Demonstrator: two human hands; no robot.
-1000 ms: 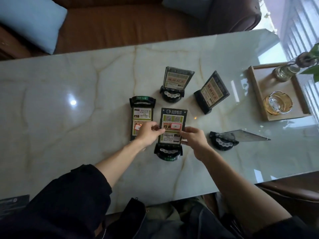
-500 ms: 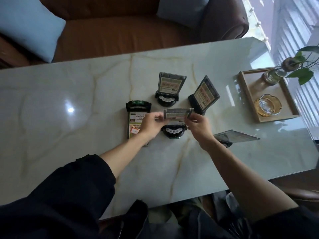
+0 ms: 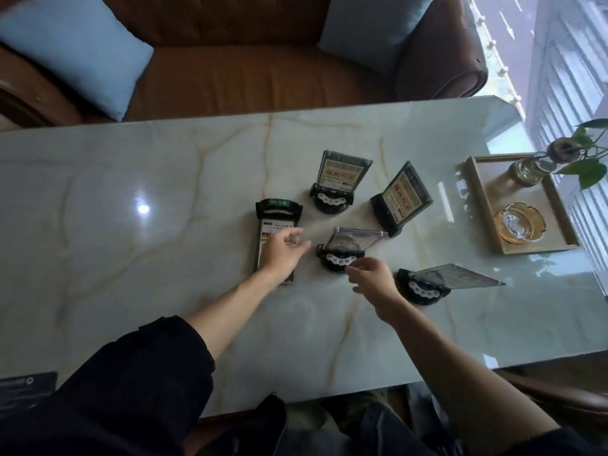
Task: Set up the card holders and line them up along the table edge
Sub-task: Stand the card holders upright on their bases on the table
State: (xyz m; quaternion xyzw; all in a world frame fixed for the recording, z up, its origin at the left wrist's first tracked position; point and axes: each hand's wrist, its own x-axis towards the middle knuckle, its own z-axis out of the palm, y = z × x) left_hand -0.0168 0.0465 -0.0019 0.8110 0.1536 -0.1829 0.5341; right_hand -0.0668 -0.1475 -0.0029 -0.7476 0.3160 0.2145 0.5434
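In the head view, five card holders are seen on a pale marble table [image 3: 98,258]. Two are stood upright toward the far side: one [image 3: 339,182] facing the camera, and another [image 3: 399,200] to its right, turned at an angle. A third, the flat holder [image 3: 278,225], is laid on its back at the left, its base pointing away. The middle holder [image 3: 343,250] is set on its round base with its clear panel tilted steeply. The fifth, the right holder [image 3: 434,283], is placed near the table's front right, its panel leaning far over toward the right.

The left hand [image 3: 281,255] is held over the lower part of the flat holder, fingers loosely curled and gripping nothing. The right hand [image 3: 371,278] is held just in front of the middle holder's base, fingers relaxed and slightly bent; whether the base is touched cannot be told.

At the right, a wooden tray [image 3: 483,212] is seen holding an amber glass ashtray [image 3: 519,222] and a small glass vase [image 3: 529,167] with a green plant. A brown sofa [image 3: 246,70] with blue cushions is seen beyond the table.
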